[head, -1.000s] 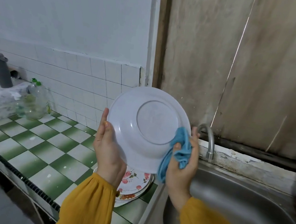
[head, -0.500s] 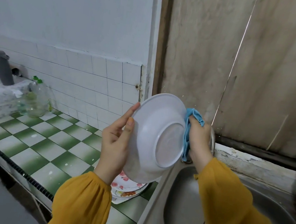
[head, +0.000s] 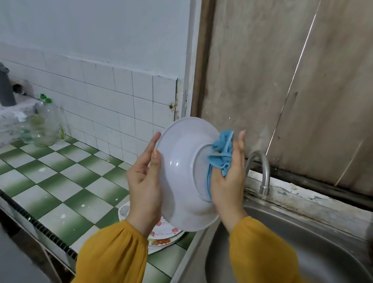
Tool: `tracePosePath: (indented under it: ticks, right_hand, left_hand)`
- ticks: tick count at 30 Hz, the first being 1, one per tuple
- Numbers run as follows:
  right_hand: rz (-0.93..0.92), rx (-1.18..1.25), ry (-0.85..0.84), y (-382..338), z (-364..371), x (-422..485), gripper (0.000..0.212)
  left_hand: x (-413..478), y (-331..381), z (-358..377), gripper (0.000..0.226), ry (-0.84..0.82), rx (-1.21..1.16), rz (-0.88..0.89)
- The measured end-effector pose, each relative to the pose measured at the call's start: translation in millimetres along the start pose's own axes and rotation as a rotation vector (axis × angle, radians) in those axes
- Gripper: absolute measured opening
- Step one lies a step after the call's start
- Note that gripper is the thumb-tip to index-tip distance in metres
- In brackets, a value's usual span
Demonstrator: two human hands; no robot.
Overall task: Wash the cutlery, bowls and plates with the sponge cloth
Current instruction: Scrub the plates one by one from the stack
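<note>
My left hand (head: 145, 184) is gripping the white bowl (head: 181, 164) by its rim above the sink (head: 311, 264) edge, most fingers hidden. My right hand (head: 229, 180), fingers straight, is pressing the sponge cloth (head: 223, 154) against its base.

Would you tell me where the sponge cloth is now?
Head view, right of centre: the right hand presses the sponge cloth against the underside of the white plate, left of the tap.

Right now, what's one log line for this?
step: wash plate | left hand: holds plate rim | right hand: presses cloth on plate underside | place: over sink edge
</note>
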State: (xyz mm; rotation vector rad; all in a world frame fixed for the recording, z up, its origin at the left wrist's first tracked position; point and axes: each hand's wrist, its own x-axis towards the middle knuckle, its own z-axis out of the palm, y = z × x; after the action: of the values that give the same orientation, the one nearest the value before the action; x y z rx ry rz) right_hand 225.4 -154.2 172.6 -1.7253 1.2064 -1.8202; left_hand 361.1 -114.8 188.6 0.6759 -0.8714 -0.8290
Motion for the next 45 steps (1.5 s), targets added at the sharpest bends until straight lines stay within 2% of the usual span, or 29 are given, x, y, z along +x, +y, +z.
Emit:
tracePosePath:
  ticks: [2,5,7,8,10,12,13,14,15,17,19,20,23,25,27,30,32,36,39,42,45]
  right_hand:
    - [-0.05,-0.021,-0.055,-6.5,7.5,-0.6,0.072]
    - [-0.405,-0.041,-0.275,-4.7,4.9,-22.3,0.068]
    - [-0.592,-0.154,-0.294,16.2,-10.2,-21.5,0.068]
    - [-0.55,-0.157,-0.248,26.0,-16.3,-17.6,0.069]
    - [-0.234,-0.054,-0.058,28.1,-21.5,-4.1,0.07]
    - [0.039,0.004,0.176,9.8,-19.8,18.7,0.045]
    - [0.072,-0.007,0.234,0.2,-17.9,29.6,0.027]
    - [0.068,-0.023,0.232,-9.7,-14.6,37.0,0.018]
    - [0.027,-0.012,0.188,-21.5,-9.9,39.5,0.018]
    - [-0.158,-0.064,0.005,-40.1,1.2,29.8,0.038]
    - [-0.366,-0.226,-0.188,-37.7,7.3,19.5,0.056]
    - [-0.352,-0.267,-0.205,-34.3,4.6,24.5,0.056]
    - [0.056,-0.223,-0.03,-31.3,-7.2,53.9,0.027]
    - [0.135,-0.305,0.014,-26.0,-8.8,62.4,0.019]
    - [0.051,-0.272,-0.001,-34.5,1.9,48.2,0.03]
    - [-0.253,-0.239,-0.069,-37.1,22.6,9.7,0.045]
    - [-0.475,-0.348,-0.073,-28.2,30.5,-9.9,0.043]
    - [-0.788,-0.447,-0.141,1.1,27.4,-32.3,0.039]
    - [-0.988,-0.464,-0.212,42.5,13.0,-46.3,0.05]
    - [-0.872,-0.398,-0.191,79.8,-2.9,-50.7,0.06]
    - [-0.632,-0.213,-0.126,89.1,-9.6,-43.7,0.049]
  left_hand:
    - [1.0,2.8,3.6,0.031,-0.005,0.011,0.025]
    - [13.5,10.3,-0.5,0.03,0.034,-0.047,0.047]
    - [16.2,13.6,-5.1,0.031,0.053,-0.103,0.031]
    - [15.1,13.4,-6.4,0.032,0.042,-0.108,0.02]
    - [10.8,11.3,-6.4,0.033,-0.001,-0.078,0.004]
    - [7.3,9.3,-3.1,0.032,-0.073,-0.014,0.011]
    - [6.2,9.5,0.1,0.031,-0.126,0.031,0.019]
    - [5.3,9.9,4.0,0.031,-0.186,0.081,0.029]
    - [5.5,10.0,8.0,0.031,-0.235,0.127,0.039]
    - [6.3,9.9,14.0,0.034,-0.26,0.171,0.07]
    - [8.6,9.6,14.8,0.035,-0.244,0.169,0.111]
    - [8.7,9.9,13.8,0.035,-0.245,0.168,0.116]
    - [4.8,8.4,10.8,0.033,-0.249,0.159,0.086]
    - [3.3,6.8,11.2,0.032,-0.26,0.178,0.068]
    - [7.1,8.8,12.4,0.032,-0.288,0.173,0.054]
    - [16.8,10.9,13.6,0.032,-0.295,0.146,0.08]
    - [17.3,8.5,12.5,0.03,-0.234,0.098,0.048]
    - [15.7,-0.1,5.5,0.028,-0.081,-0.015,-0.063]
    - [24.2,-2.6,-0.6,0.029,0.061,-0.145,-0.12]
    - [33.6,-2.5,-10.7,0.027,0.104,-0.178,-0.158]
    - [37.0,-5.9,-21.4,0.027,0.109,-0.21,-0.204]
